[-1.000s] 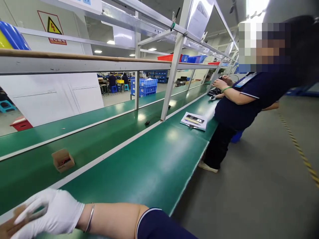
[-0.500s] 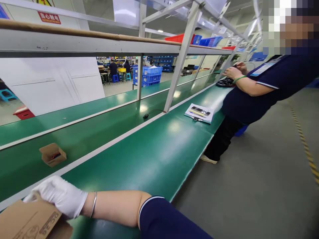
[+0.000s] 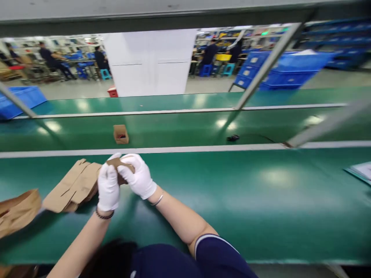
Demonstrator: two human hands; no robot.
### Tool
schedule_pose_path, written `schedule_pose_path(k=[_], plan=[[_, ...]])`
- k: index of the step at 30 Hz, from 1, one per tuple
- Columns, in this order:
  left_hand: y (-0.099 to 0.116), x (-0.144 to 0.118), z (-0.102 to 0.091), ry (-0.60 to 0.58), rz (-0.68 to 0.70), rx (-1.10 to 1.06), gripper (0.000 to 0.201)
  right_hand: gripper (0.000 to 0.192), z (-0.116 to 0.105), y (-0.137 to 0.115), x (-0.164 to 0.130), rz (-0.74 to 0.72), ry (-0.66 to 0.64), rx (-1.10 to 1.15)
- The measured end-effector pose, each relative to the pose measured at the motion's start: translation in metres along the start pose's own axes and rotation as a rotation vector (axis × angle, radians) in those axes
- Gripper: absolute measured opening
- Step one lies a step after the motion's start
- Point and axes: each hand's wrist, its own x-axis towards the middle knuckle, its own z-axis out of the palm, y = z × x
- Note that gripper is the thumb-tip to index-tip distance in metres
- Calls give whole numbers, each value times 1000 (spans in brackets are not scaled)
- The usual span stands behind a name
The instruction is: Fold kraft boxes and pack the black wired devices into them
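Cardboard piece [image 3: 120,166], small, pinched between both gloved hands over the green tabletop [image 3: 203,200]; left hand [image 3: 108,189] and right hand [image 3: 139,179] together on it; flat carton stack [image 3: 75,185] just left

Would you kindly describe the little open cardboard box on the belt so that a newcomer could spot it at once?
Start at the long green conveyor belt beyond the white dividing strip. The small open box stands there alone, straight beyond the two gloved hands. Unlike the flat cardboard blanks stacked on the near bench, it is folded up, with something red inside.
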Motion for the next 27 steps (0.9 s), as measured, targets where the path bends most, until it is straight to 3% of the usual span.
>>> schedule_pose_path(k=[3, 7, 9, 12, 16, 20, 22, 24, 27], plan=[[-9, -1, 13, 101, 13, -13, 46, 24, 3, 7, -4, -80, 21, -85], [-7, 2, 15, 218, 135, 67, 26, 24, 6, 10, -7, -44, 92, -174], [-6, 3, 13, 195, 194, 131, 24, 29, 6, 11, -6, -69, 91, -197], [-8, 4, 10, 125, 238, 238, 37, 34, 5, 14, -5, -125, 58, -205], [-10, 4, 7, 114, 324, 224, 50, 37, 3, 19, -6, -162, 67, -170], [-13, 7, 4, -12, 488, 216, 38, 28, 4, 24, -3, -222, 227, 103], [-16, 9, 3, -47, 571, 253, 58, 32, 7, 25, 2, -165, 333, 273], [-19, 12, 1, 1, 614, 300, 78, 39, 10, 26, 6, -33, 420, 415], [-24, 17, -2, 167, 669, 338, 80, 46, 16, 25, 11, 322, 432, 659]])
